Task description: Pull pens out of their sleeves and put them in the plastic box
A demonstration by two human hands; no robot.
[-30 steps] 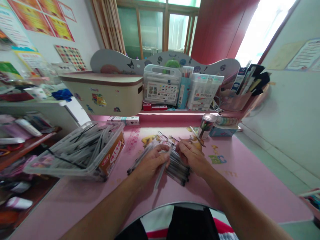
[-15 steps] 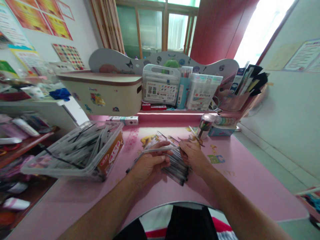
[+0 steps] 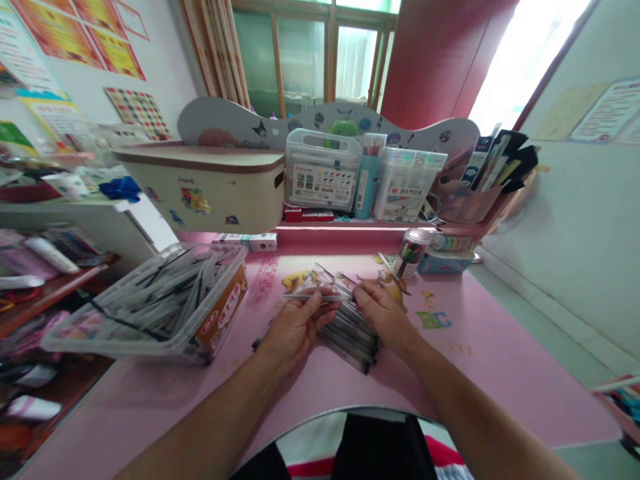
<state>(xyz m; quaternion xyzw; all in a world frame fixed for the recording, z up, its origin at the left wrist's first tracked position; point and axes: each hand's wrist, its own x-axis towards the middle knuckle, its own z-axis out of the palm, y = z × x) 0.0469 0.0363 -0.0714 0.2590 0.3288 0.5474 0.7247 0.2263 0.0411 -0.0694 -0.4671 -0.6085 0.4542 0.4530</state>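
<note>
Two hands, left grip (image 3: 295,327) pinching one pen (image 3: 316,298), still level, right grip (image 3: 383,313) curled, hold unclear

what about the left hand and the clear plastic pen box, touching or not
Apart: the head view shows pink desktop between the left hand and the clear plastic pen box.

**Pink Rules the Scene, Folks!**

And there's the pink surface (image 3: 500,373), a yellow cartoon print (image 3: 295,281) on it, transparent black-tipped plastic pens (image 3: 347,338) bunched on top, a cream bin (image 3: 200,197) with brown rim, and a multicoloured checkered poster (image 3: 139,115) on the wall!
</note>
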